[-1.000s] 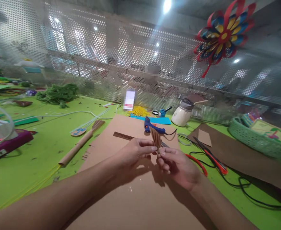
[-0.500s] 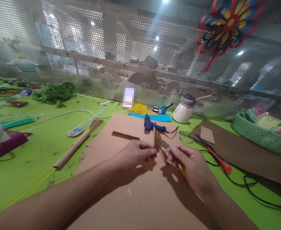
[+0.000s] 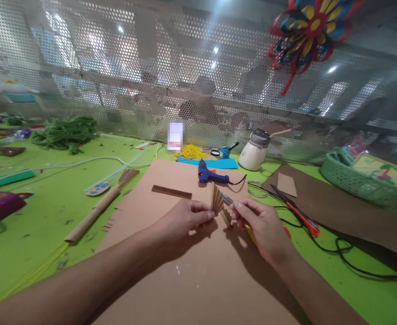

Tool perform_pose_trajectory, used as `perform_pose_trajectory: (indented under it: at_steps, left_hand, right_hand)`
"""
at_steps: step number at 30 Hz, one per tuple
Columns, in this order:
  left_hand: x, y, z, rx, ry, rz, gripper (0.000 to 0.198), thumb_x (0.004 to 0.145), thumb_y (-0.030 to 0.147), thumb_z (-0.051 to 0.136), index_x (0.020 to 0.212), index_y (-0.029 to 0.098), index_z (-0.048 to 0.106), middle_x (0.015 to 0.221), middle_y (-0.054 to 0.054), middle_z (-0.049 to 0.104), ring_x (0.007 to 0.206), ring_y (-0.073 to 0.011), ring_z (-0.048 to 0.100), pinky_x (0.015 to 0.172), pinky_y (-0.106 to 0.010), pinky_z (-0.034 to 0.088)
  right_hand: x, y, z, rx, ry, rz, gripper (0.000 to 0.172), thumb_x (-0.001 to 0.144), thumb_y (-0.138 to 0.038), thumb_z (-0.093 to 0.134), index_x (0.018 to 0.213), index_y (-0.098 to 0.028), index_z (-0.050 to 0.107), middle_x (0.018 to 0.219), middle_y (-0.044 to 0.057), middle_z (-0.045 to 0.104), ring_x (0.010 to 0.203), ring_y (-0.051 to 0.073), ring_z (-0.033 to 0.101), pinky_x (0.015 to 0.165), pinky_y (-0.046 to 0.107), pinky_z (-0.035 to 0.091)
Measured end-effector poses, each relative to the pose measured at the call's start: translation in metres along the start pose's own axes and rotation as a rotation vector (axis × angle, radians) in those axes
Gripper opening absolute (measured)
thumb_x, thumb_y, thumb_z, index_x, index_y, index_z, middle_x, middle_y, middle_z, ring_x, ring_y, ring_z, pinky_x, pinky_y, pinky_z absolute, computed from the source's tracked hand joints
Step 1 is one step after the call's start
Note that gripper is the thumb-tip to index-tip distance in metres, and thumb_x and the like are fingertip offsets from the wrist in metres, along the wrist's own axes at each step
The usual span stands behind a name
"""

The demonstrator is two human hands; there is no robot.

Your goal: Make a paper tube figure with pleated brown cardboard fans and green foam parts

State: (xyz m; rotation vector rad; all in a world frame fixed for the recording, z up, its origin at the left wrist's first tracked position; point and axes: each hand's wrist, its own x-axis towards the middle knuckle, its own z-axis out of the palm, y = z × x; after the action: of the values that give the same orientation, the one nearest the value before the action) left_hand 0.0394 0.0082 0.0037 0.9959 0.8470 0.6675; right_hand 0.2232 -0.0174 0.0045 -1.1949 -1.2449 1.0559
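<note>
While left fingers pinch pleated paper, right fingers have drawn rightward — grip unclear.

Visible parts comprised a left hand and a right hand, both bare, plus a left forearm and a right forearm, likewise bare. Both forearms narrowed toward the wrists.
</note>
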Motion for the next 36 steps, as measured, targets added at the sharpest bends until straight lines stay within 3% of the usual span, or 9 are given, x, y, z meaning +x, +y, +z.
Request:
perform_pose_trajectory:
  at_steps: [10,17,22,36]
  left_hand:
    - [-0.001,-0.001,0.003,0.025,-0.013,0.02,0.018,0.073,0.025,0.069,0.064,0.015,0.057,0.062,0.003,0.049,0.06,-0.0084,0.043,0.057,-0.023,0.037]
    - [0.007,-0.008,0.0,0.093,0.06,0.048,0.014,0.072,0.023,0.067,0.064,0.014,0.061,0.061,0.0,0.055,0.057,-0.0087,0.048,0.059,-0.025,0.041]
    - [0.008,-0.006,0.003,0.113,0.123,0.043,0.012,0.072,0.02,0.066,0.062,0.016,0.06,0.054,0.001,0.055,0.055,-0.0097,0.051,0.057,-0.025,0.041]
    - [0.013,-0.004,0.001,0.128,0.153,0.046,0.012,0.071,0.017,0.066,0.069,0.015,0.055,0.054,-0.001,0.061,0.05,-0.0097,0.055,0.051,-0.022,0.042]
  right_hand:
    - [0.006,0.005,-0.005,-0.018,0.055,-0.07,0.023,0.079,-0.037,0.066,0.071,-0.016,0.067,0.062,-0.001,0.059,0.053,0.01,0.048,0.049,0.022,0.037]
    - [0.015,0.005,-0.012,0.0,0.139,-0.102,0.022,0.076,-0.037,0.066,0.07,-0.015,0.066,0.061,0.0,0.059,0.051,0.01,0.047,0.047,0.023,0.035]
    - [0.018,0.008,-0.012,-0.013,0.13,-0.124,0.02,0.076,-0.035,0.066,0.07,-0.016,0.065,0.062,0.0,0.059,0.052,0.01,0.047,0.05,0.023,0.036]
    - [0.03,0.016,-0.018,-0.082,0.13,-0.16,0.022,0.079,-0.034,0.061,0.069,-0.015,0.065,0.059,-0.001,0.057,0.05,0.01,0.046,0.049,0.023,0.035]
